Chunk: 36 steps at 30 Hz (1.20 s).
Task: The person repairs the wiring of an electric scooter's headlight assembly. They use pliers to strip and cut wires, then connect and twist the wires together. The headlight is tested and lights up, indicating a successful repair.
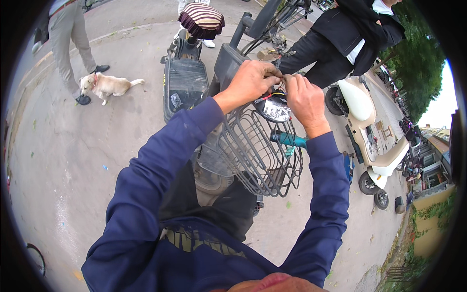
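Note:
Both hands meet above the front of an electric scooter. My left hand [249, 83] is closed in a pinch, and the fingertips of my right hand [305, 100] press together right beside it. Thin red and yellow wires [265, 98] run up toward the fingers from a headlight [276, 110] just below. The fingers hide the wires' ends. Under the headlight sits a black wire basket [285, 181], and a teal tool [292, 140] lies in it. The scooter's dark footboard [184, 83] and striped, fringed seat cover [202, 18] stretch away beyond my left hand.
A person in black [316, 51] stands close on the far right. Behind them, a cream scooter [369, 126] stands with loose parts and a wheel [381, 198] around it. At the left, a pale dog [111, 86] sits beside a person in grey trousers [68, 41].

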Motion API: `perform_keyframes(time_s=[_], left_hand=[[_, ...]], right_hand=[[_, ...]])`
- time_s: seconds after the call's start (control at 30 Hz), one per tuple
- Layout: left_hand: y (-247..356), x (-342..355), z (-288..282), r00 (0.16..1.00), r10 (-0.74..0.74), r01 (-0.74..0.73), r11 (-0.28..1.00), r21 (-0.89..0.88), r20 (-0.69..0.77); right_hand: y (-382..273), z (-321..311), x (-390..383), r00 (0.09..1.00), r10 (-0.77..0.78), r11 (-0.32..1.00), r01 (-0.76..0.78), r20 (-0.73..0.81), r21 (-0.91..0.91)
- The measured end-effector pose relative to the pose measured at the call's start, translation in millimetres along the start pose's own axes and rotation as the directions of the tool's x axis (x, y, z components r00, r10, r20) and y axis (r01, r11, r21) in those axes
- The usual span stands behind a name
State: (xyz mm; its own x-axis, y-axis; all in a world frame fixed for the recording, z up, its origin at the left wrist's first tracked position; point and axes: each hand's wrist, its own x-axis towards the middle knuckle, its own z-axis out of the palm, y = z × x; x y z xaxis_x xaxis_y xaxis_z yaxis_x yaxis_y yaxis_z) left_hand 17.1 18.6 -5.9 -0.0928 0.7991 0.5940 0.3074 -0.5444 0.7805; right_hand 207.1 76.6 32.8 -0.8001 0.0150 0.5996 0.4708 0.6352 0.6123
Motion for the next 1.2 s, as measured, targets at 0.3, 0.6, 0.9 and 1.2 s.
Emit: perform_keyframes(time_s=[0.3, 0.6, 0.9, 1.2], left_hand=[[0.3, -1.3, -0.3, 0.997, 0.056, -0.053, 0.997, 0.051, -0.044], [1.9, -1.0, -0.3, 1.0, 0.022, -0.023, 0.999, -0.032, -0.022], [6.5, -1.4, -2.1, 0.995, -0.09, 0.094, 0.986, -0.138, 0.039], [9.3, -18.2, 7.1, 0.989, -0.037, 0.03, 0.998, -0.05, -0.141]], right_hand=[[-6.9, -12.3, 2.6, 0.949, 0.284, 0.846, -0.316, 0.14, 0.429], [7.3, -17.1, 5.1, 0.968, -0.251, 0.964, 0.247, -0.03, -0.098], [10.0, -8.5, 5.8, 0.987, -0.161, 0.985, 0.161, -0.001, -0.067], [-7.2, -5.3, 5.5, 0.829, 0.404, 0.574, -0.559, 0.387, 0.598]])
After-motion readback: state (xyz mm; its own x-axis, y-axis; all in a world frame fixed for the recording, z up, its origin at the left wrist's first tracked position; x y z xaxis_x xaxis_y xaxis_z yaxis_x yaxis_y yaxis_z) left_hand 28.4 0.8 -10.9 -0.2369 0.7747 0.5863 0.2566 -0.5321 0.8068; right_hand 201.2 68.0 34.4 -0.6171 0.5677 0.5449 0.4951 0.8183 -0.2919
